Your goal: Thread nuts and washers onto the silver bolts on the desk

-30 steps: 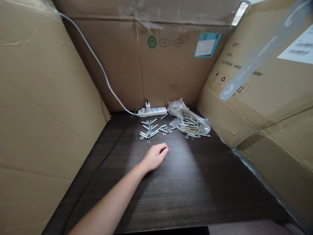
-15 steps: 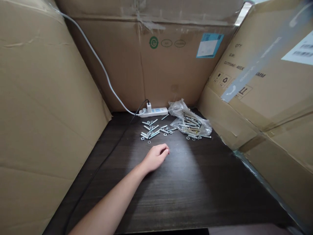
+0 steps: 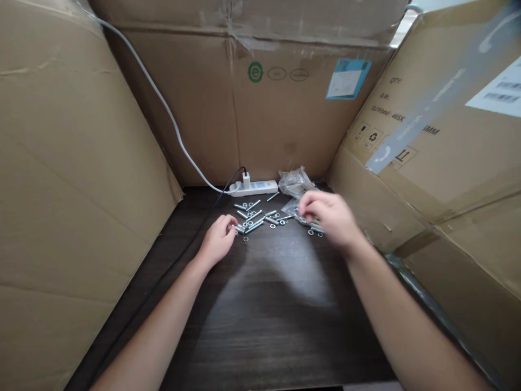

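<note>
A scatter of silver bolts and washers [image 3: 256, 217] lies on the dark wooden table [image 3: 277, 304] near its back edge. My left hand [image 3: 217, 240] rests at the left end of that scatter, its fingers curled with the tips touching the nearest bolts. To the right sits a crumpled clear plastic bag [image 3: 296, 184] holding more bolts. My right hand [image 3: 328, 217] is over the bag's front part, fingers bent down onto it and slightly blurred. Whether either hand grips anything is hidden.
Large cardboard boxes wall the table on the left [image 3: 73, 179], back [image 3: 260, 103] and right [image 3: 448, 146]. A white power strip [image 3: 253, 188] with a plugged charger lies at the back. Its white cable [image 3: 163, 103] climbs left; a black cable [image 3: 179, 255] runs along the table.
My left hand has moved forward and left from the table's middle to the bolts. My right hand has come into view and reached onto the plastic bag.
</note>
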A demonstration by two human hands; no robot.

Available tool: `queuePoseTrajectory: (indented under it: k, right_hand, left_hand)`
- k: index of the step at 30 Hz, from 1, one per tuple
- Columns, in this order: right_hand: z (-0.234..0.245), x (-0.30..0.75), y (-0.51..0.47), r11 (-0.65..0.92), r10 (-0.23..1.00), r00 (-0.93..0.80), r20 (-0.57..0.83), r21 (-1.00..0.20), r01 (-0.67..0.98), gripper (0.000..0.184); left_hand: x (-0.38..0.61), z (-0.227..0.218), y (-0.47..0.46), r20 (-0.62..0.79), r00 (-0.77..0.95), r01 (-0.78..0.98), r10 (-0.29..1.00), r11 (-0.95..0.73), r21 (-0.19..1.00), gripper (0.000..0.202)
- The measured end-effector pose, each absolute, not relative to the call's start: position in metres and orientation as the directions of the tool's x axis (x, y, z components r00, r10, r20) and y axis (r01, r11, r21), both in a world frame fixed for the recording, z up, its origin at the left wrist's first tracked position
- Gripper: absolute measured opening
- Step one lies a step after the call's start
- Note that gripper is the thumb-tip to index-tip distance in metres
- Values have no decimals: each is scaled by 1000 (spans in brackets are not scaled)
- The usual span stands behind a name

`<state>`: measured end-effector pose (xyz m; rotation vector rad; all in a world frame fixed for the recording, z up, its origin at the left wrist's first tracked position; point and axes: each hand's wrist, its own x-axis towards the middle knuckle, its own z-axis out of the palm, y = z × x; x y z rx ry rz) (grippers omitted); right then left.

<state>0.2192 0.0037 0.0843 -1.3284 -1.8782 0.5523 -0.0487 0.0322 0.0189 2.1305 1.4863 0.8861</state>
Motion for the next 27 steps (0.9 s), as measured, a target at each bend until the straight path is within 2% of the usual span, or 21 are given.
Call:
queuePoseTrajectory:
  k: [4,8,12,14,15,17,18,23,27]
  right_hand:
    - [44,179,20,417,908,-289,303,-581,699,22]
    - [18,170,36,421,896,-261,359,-498,758,19]
    - [25,224,56,309,893,-95,440,-446,840,18]
    - [30,264,69,174,868,75,491,-440,881,23]
    - [32,283,76,57,846,185,500,-430,901,24]
    - [32,315,93,-142,844,329,424,-415,899,28]
    - [32,326,102,-173,854,346,389,-414,894,29]
    - [24,346,147,-232,916,340,213,-410,882,28]
    - [20,347,172,-230,941,307,141,-398,888,35]
  left_hand:
    - [-58,8,31,316,252,748,915,-391,536,21]
    - [-57,2,26,305,287,783,908,-406,472,25]
    - [-58,1,27,283,295,792,913,-399,462,25]
    - [-59,1,28,272,298,789,915,-396,469,25]
    - [-59,1,29,267,298,789,916,-394,472,24]
    - [-59,2,29,260,296,789,919,-389,476,23]
    - [-58,2,30,258,295,788,920,-387,478,23]
    - [-59,1,30,262,299,780,918,-393,487,21]
    - [-59,1,30,256,294,784,921,-386,487,19]
